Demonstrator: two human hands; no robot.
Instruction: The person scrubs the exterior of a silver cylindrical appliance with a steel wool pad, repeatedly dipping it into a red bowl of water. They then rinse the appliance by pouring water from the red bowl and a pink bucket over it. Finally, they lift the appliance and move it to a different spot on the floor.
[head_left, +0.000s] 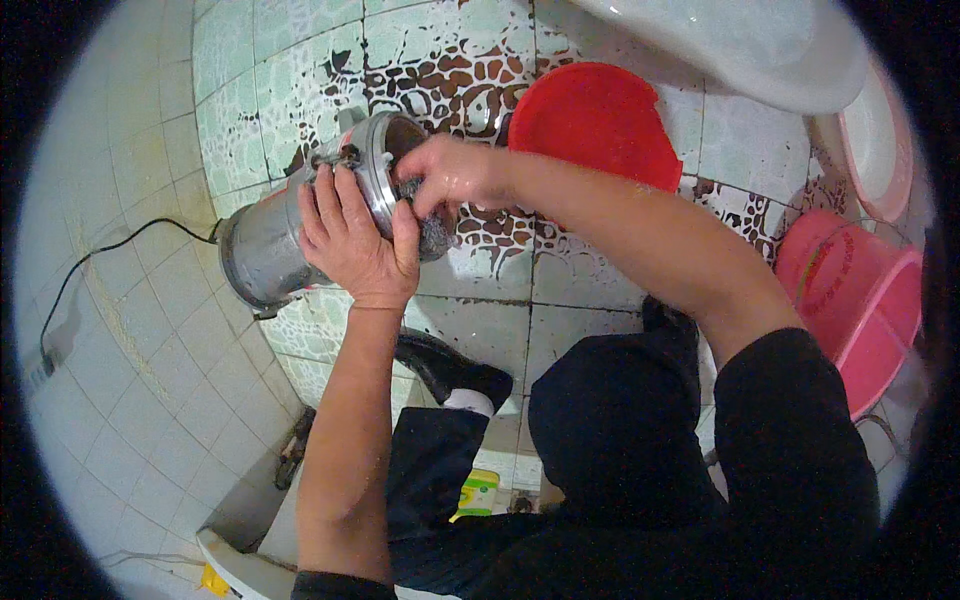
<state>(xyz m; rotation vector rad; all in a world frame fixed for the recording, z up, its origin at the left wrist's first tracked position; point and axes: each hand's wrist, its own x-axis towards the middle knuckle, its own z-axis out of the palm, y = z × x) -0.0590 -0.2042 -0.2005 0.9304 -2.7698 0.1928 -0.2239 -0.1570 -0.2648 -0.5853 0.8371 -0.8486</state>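
Two-handed work at the upper left of the frame, on a grey metal cylinder (265, 250) tilted or lying on the tiled floor (480, 335), with its mouth to the right. Pressing with the left hand (350, 235) on the outer wall behind the bright rim (373, 165), fingers spread wide, apparently to steady it. Holding with the right hand (455, 180), at the mouth, seemingly a dark grey scouring wad (434, 238), fingers bunched narrow. Judging by that, scrubbing probably under way and not yet finished. Shiny along the rim, brownish just inside: stain or mere shade, cannot tell. Deeper inside hidden; probably left to do, the rest of the inside and a rinse. Within view nearby, a red basin (590, 125) at upper middle and a pink bucket (885, 335) at the right edge
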